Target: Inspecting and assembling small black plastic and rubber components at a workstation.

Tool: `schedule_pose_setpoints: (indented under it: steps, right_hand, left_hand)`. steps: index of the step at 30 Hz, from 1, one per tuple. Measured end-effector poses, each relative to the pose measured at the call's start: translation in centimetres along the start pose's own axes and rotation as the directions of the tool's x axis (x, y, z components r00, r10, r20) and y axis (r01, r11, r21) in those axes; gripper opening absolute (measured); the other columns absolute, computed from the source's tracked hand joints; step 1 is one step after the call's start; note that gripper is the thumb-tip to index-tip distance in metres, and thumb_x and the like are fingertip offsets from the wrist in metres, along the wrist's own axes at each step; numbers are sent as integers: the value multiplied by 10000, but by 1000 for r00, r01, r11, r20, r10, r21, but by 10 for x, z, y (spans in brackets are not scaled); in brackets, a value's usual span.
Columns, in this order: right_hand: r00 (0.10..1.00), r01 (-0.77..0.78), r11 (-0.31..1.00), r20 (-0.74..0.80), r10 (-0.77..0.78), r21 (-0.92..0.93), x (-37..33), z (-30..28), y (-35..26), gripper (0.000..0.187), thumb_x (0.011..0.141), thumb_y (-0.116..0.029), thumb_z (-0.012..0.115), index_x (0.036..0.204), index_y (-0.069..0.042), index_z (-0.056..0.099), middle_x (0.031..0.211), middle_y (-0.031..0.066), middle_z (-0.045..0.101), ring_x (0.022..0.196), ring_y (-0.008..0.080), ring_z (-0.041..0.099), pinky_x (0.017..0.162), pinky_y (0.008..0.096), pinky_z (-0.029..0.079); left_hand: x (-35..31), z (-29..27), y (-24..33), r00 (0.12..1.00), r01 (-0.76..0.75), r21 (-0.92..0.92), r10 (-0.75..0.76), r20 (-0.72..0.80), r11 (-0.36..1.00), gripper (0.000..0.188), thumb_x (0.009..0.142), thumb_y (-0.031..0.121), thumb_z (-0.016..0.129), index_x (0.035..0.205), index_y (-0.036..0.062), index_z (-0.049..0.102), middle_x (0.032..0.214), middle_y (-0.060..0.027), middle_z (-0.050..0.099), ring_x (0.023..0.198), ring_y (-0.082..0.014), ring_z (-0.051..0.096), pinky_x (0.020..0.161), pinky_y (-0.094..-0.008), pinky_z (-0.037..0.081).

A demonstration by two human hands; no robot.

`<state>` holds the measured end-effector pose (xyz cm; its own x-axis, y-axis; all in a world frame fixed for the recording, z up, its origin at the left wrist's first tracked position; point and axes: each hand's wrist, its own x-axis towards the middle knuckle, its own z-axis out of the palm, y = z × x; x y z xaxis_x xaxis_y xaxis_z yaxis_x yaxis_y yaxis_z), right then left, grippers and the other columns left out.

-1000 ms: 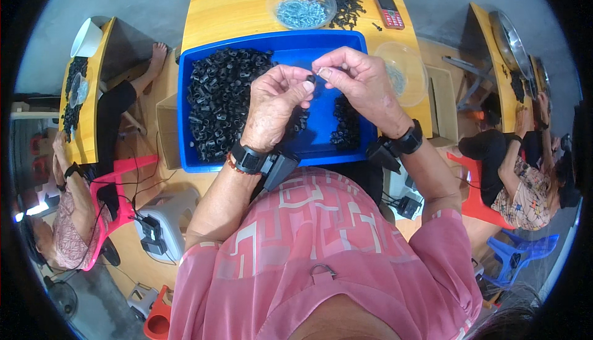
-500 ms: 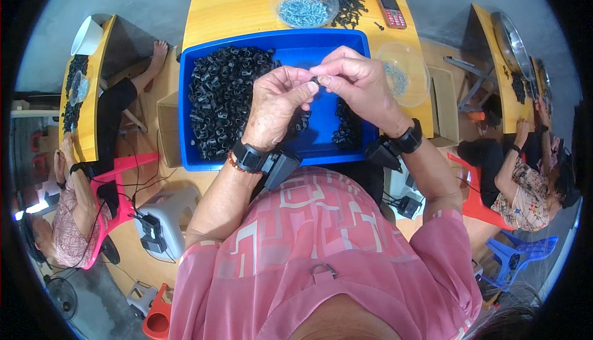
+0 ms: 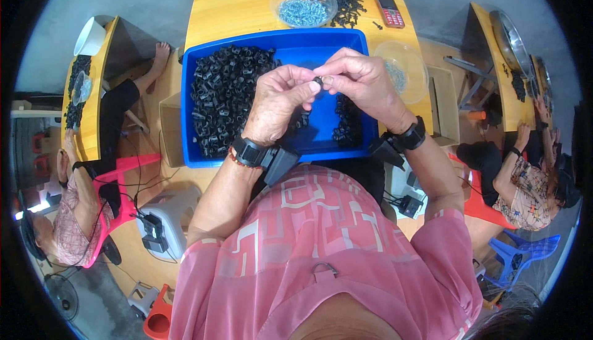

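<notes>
Over the blue tray (image 3: 281, 159), my two hands meet fingertip to fingertip. My left hand (image 3: 277, 102) pinches a small black plastic part (image 3: 318, 81) between thumb and fingers. Against that part, my right hand (image 3: 364, 85) has its thumb and forefinger pressed together; whatever is in its pinch is too small to make out. Beneath and left of my hands lies a large heap of black plastic clips (image 3: 225, 102) inside the tray. A smaller pile of black parts (image 3: 347, 127) lies at the tray's right, partly hidden by my right hand.
Beyond the tray, the wooden table (image 3: 238, 0) bears a clear bowl of silvery screws (image 3: 302, 11), loose black pieces (image 3: 346, 3) and a phone (image 3: 388, 9). A clear round container (image 3: 411, 71) stands right of the tray. Co-workers (image 3: 77, 216) sit at side tables.
Both hands stay nearly in place, still pinched together over the tray. The black part shows slightly more between the fingertips, and the whole view has shifted a little.
</notes>
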<state>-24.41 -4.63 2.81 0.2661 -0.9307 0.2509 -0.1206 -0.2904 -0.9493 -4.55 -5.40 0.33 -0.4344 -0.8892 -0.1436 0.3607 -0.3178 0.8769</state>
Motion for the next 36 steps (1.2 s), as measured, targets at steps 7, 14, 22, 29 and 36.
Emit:
schedule_pose_setpoints:
  steps: [7, 14, 22, 29, 36]
  right_hand:
    - [1000, -2, 994, -25, -1, -109, -9, 4, -2, 145, 852, -1, 668, 978, -10, 740, 889, 54, 679, 748, 99, 632, 644, 226, 503]
    - [998, -32, 998, 50, 29, 51, -11, 1, 5, 197, 890, -35, 657, 1072, -17, 731, 966, 58, 681, 832, 105, 643, 673, 221, 526]
    - [995, -73, 963, 41, 87, -259, -4, -22, 1, 196, 891, -76, 627, 1060, -16, 707, 860, 83, 696, 838, 185, 673, 676, 300, 538]
    - [892, 414, 482, 450, -46, -772, -15, -12, 12, 66, 777, -44, 618, 820, -49, 668, 822, 124, 620, 844, 336, 633, 742, 433, 508]
    - [865, 444, 473, 501, -7, -761, -13, -14, 15, 122, 725, -27, 626, 842, -52, 653, 854, 131, 619, 886, 329, 635, 786, 427, 503]
  left_hand:
    - [-1, -3, -3, 1000, 0, 18, 0, 4, 1000, 135, 882, 54, 717, 987, 3, 648, 862, -61, 688, 706, -96, 623, 610, -227, 521]
    - [1, -6, -5, 998, -59, -18, 59, -2, 998, 137, 880, 17, 702, 995, -7, 632, 863, -69, 685, 711, -102, 628, 620, -232, 529]
    - [3, -1, -1, 993, -104, 94, 108, -38, 990, 188, 916, 38, 670, 1095, -2, 627, 895, -46, 668, 733, -98, 600, 666, -234, 516]
    - [3, -5, -4, 991, -127, 94, 131, -40, 987, 190, 921, 37, 659, 1105, 9, 621, 885, -48, 659, 719, -96, 588, 650, -232, 500]
    - [1, -2, 0, 995, -88, 86, 91, -37, 992, 212, 925, 49, 660, 1127, 2, 617, 910, -59, 664, 723, -99, 591, 659, -232, 505]
